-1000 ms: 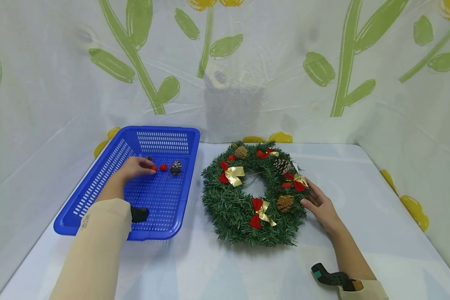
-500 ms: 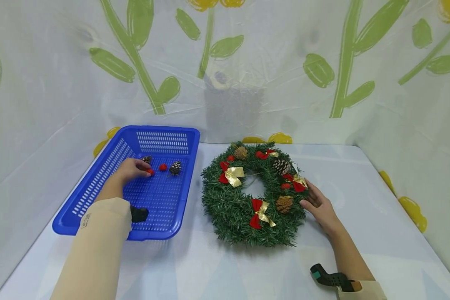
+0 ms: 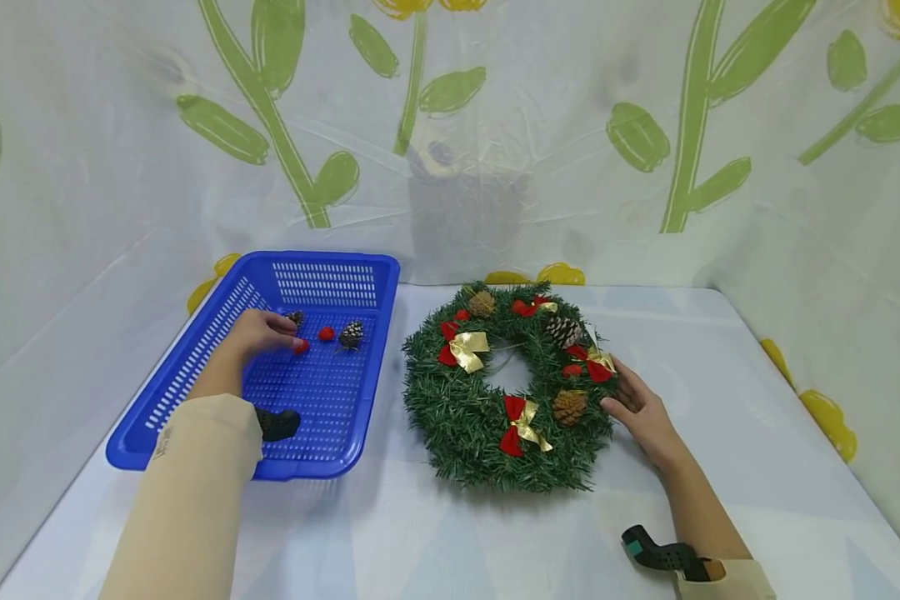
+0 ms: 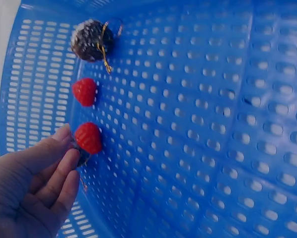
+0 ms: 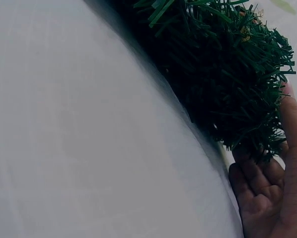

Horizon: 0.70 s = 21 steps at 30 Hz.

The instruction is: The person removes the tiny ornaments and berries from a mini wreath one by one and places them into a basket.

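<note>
Head: R hand [image 3: 647, 423] half-curled on wreath [image 3: 461, 421]

White table [image 3: 390, 533], blue plastic basket [image 3: 311, 392] at left, decorated green wreath [image 3: 465, 425] beside it

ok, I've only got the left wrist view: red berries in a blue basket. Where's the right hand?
Observer: In the head view, the right hand is at the right-hand edge of a wreath.
Operator: Hovering or touching?
Observer: Touching. The right wrist view shows its fingers against the edge of the wreath; some fingertips are hidden.
Operator: Wreath vs my basket?
Observer: Head view: the wreath lies to the right of the basket, with a strip of bare table between them.
</note>
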Available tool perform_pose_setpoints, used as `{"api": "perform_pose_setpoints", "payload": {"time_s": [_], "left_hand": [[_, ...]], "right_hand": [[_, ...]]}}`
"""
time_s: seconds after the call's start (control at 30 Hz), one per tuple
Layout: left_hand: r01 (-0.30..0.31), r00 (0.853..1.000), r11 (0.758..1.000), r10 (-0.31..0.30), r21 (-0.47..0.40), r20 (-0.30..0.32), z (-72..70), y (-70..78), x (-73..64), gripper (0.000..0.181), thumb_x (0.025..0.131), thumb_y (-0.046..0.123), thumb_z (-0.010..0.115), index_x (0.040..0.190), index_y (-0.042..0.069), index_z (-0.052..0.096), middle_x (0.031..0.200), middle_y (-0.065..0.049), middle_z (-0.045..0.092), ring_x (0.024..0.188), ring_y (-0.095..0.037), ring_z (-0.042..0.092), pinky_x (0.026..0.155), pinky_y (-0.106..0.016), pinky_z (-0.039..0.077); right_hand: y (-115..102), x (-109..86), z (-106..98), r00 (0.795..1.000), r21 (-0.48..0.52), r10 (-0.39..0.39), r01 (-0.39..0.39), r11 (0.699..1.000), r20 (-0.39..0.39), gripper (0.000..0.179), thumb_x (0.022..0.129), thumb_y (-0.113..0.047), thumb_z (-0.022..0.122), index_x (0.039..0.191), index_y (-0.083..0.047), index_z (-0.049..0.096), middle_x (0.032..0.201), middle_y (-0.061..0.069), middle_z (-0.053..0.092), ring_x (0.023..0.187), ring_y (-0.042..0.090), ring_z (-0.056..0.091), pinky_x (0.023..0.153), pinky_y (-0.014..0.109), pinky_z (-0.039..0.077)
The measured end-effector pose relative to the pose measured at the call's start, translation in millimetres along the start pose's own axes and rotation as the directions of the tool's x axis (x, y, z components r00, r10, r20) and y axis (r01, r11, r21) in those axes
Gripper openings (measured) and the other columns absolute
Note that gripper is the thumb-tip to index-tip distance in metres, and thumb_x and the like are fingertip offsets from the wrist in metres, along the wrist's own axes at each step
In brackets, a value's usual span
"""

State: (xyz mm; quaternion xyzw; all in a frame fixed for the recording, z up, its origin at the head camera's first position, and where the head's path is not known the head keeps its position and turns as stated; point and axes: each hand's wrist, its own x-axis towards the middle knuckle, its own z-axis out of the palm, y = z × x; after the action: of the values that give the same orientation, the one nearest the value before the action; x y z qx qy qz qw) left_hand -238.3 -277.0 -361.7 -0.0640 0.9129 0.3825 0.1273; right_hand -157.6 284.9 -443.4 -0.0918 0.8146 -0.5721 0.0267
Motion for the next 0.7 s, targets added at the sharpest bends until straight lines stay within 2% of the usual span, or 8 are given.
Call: {"api": "perform_pose_setpoints", "payload": {"time_s": [0.2, 0.3, 0.4, 0.53, 0.7], "left_hand": [[-0.027, 1.0, 1.0, 0.027, 0.015, -0.005, -2.1, 9.1, -0.9, 0.049, 0.088, 0.019, 0.067, 0.126, -0.008, 0.054, 0.13, -0.031, 0.05, 0.122, -0.044, 0.043, 0.106, -0.054, 0.034], [-0.043, 0.999, 0.999, 0.042, -0.023, -0.014, -3.0, 11.4, -0.6, 0.051, 0.089, 0.021, 0.067, 0.128, -0.008, 0.052, 0.13, -0.03, 0.05, 0.119, -0.043, 0.048, 0.104, -0.051, 0.038], [-0.034, 0.999, 0.998, 0.033, -0.048, -0.008, -4.6, 14.4, -2.0, 0.056, 0.089, 0.026, 0.067, 0.131, -0.007, 0.05, 0.13, -0.03, 0.05, 0.12, -0.042, 0.048, 0.104, -0.051, 0.037], [-0.02, 1.0, 1.0, 0.02, -0.017, 0.01, -6.5, 18.2, -3.4, 0.057, 0.089, 0.03, 0.067, 0.132, -0.004, 0.05, 0.13, -0.028, 0.051, 0.121, -0.041, 0.047, 0.105, -0.053, 0.035], [-0.054, 0.998, 0.999, 0.054, 0.001, 0.021, -7.8, 26.3, -5.7, 0.058, 0.089, 0.032, 0.067, 0.132, -0.002, 0.051, 0.131, -0.027, 0.051, 0.119, -0.04, 0.049, 0.103, -0.052, 0.038]], "right_hand": [[1.8, 0.2, -1.1, 1.0, 0.001, -0.002, 0.002, 1.0, 0.003, 0.07, 0.096, -0.013, 0.055, 0.153, -0.017, 0.015, 0.155, 0.022, 0.017, 0.139, 0.044, 0.018, 0.092, 0.0, 0.03], [1.9, 0.3, -0.6, 1.0, 0.004, -0.004, 0.004, 1.0, 0.001, 0.07, 0.096, -0.013, 0.055, 0.153, -0.017, 0.016, 0.155, 0.022, 0.017, 0.139, 0.044, 0.018, 0.092, 0.001, 0.03], [2.0, 0.4, -0.6, 1.0, 0.007, -0.001, 0.001, 1.0, 0.004, 0.07, 0.096, -0.012, 0.055, 0.153, -0.017, 0.016, 0.155, 0.021, 0.016, 0.14, 0.043, 0.017, 0.092, 0.001, 0.03], [1.7, 0.4, -0.5, 1.0, 0.005, 0.002, -0.002, 1.0, 0.008, 0.07, 0.096, -0.013, 0.055, 0.153, -0.018, 0.015, 0.155, 0.022, 0.016, 0.139, 0.044, 0.018, 0.092, 0.0, 0.031], [1.1, 0.6, -0.5, 1.0, 0.002, -0.002, 0.002, 1.0, 0.001, 0.07, 0.096, -0.013, 0.055, 0.153, -0.016, 0.015, 0.154, 0.024, 0.018, 0.138, 0.046, 0.02, 0.091, 0.0, 0.031]]}}
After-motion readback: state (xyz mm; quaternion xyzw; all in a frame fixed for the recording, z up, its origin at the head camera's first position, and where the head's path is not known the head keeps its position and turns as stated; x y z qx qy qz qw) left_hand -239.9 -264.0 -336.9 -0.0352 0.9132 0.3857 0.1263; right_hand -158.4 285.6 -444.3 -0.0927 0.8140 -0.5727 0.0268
